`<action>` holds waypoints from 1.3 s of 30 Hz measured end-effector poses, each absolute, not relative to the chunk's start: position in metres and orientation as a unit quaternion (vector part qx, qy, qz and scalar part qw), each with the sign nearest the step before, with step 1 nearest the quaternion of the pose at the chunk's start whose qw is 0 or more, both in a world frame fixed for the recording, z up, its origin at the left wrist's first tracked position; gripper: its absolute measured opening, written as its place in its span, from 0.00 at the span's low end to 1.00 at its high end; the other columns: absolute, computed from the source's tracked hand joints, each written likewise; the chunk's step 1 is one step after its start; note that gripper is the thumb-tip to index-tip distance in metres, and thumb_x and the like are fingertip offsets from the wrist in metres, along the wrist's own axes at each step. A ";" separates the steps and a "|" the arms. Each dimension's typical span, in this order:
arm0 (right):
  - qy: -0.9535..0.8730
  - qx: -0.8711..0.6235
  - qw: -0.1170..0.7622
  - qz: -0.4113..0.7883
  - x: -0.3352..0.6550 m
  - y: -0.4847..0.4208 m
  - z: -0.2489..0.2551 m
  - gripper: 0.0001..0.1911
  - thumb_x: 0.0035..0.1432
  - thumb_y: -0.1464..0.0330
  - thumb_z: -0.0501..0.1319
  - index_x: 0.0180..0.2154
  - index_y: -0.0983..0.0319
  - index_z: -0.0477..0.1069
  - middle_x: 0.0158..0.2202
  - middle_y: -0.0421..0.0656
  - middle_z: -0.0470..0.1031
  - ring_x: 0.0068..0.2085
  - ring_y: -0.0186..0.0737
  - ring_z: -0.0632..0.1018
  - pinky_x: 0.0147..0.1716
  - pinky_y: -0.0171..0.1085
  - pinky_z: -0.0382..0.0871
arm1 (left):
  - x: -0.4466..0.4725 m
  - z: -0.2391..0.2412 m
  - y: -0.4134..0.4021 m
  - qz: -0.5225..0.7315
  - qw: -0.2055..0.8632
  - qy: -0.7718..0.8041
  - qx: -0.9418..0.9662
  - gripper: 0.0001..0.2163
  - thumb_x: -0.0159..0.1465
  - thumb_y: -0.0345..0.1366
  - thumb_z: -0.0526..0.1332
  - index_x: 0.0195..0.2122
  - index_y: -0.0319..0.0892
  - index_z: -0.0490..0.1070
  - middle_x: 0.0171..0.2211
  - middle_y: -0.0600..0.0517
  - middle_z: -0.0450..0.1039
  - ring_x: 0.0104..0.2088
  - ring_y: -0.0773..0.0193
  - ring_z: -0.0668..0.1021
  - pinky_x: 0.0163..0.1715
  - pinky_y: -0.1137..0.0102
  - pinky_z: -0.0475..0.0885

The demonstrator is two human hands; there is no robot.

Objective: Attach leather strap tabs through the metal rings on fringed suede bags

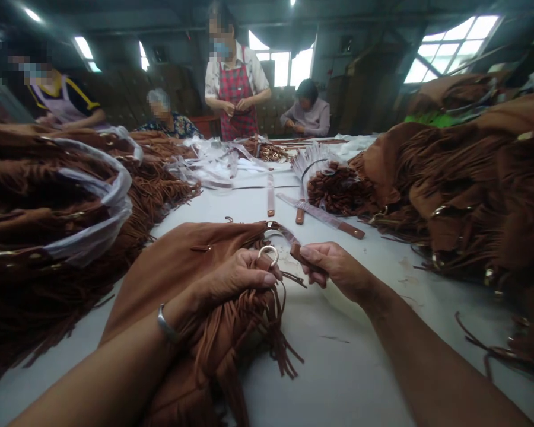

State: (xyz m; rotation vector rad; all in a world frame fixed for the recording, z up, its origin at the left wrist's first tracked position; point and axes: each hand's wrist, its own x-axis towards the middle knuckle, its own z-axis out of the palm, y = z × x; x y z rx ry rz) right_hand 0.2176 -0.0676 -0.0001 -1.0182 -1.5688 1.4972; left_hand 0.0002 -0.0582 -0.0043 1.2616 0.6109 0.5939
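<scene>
The left hand [231, 279] is gripping the brown fringed suede bag [178, 261] lying on the white surface [338, 356], fingers [267, 277] bunching the fabric just under its metal ring [268, 252]. The right hand [333, 270] is pinching the plastic-wrapped strap end [296, 244] beside that ring. The suede is looking soft and floppy, with the fringe [258, 332] dangling, so the ring and stiffer strap are probably offering the firmest hold.
</scene>
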 end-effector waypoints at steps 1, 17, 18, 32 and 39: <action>-0.611 -0.396 0.360 0.583 0.215 -0.068 0.000 0.22 0.56 0.53 0.57 0.24 0.67 0.65 0.20 0.38 0.65 0.16 0.24 0.59 0.14 0.27 0.49 | -0.001 -0.003 -0.057 0.270 0.732 0.274 0.562 0.13 0.50 0.36 0.68 0.32 0.32 0.72 0.23 0.54 0.66 0.22 0.74 0.67 0.21 0.80 0.63; -0.498 -0.400 0.408 0.653 0.203 -0.072 -0.001 0.18 0.52 0.57 0.63 0.26 0.66 0.69 0.14 0.34 0.58 0.17 0.27 0.62 0.22 0.31 0.59 | 0.010 -0.017 -0.060 0.173 0.762 0.250 0.571 0.10 0.50 0.34 0.67 0.29 0.32 0.73 0.21 0.53 0.66 0.21 0.74 0.66 0.21 0.79 0.61; -0.499 -0.401 0.406 0.652 0.203 -0.072 -0.001 0.18 0.52 0.57 0.63 0.26 0.66 0.69 0.14 0.34 0.59 0.18 0.27 0.62 0.22 0.31 0.59 | 0.010 -0.017 -0.060 0.179 0.762 0.250 0.570 0.10 0.50 0.33 0.67 0.30 0.32 0.73 0.21 0.53 0.67 0.21 0.74 0.66 0.21 0.79 0.61; -0.405 -0.326 0.462 0.719 0.172 -0.087 -0.007 0.14 0.49 0.62 0.66 0.26 0.66 0.67 0.19 0.35 0.58 0.21 0.26 0.59 0.19 0.27 0.54 | 0.007 -0.014 -0.066 0.260 0.757 0.227 0.556 0.11 0.52 0.32 0.67 0.35 0.33 0.72 0.33 0.47 0.71 0.35 0.65 0.73 0.36 0.75 0.67; -0.465 -0.334 0.301 0.763 0.197 -0.078 0.001 0.16 0.47 0.65 0.67 0.19 0.67 0.65 0.17 0.37 0.61 0.16 0.23 0.55 0.14 0.27 0.47 | 0.013 -0.012 -0.075 0.221 0.666 0.263 0.662 0.13 0.51 0.32 0.68 0.37 0.35 0.72 0.26 0.55 0.66 0.25 0.72 0.66 0.25 0.78 0.61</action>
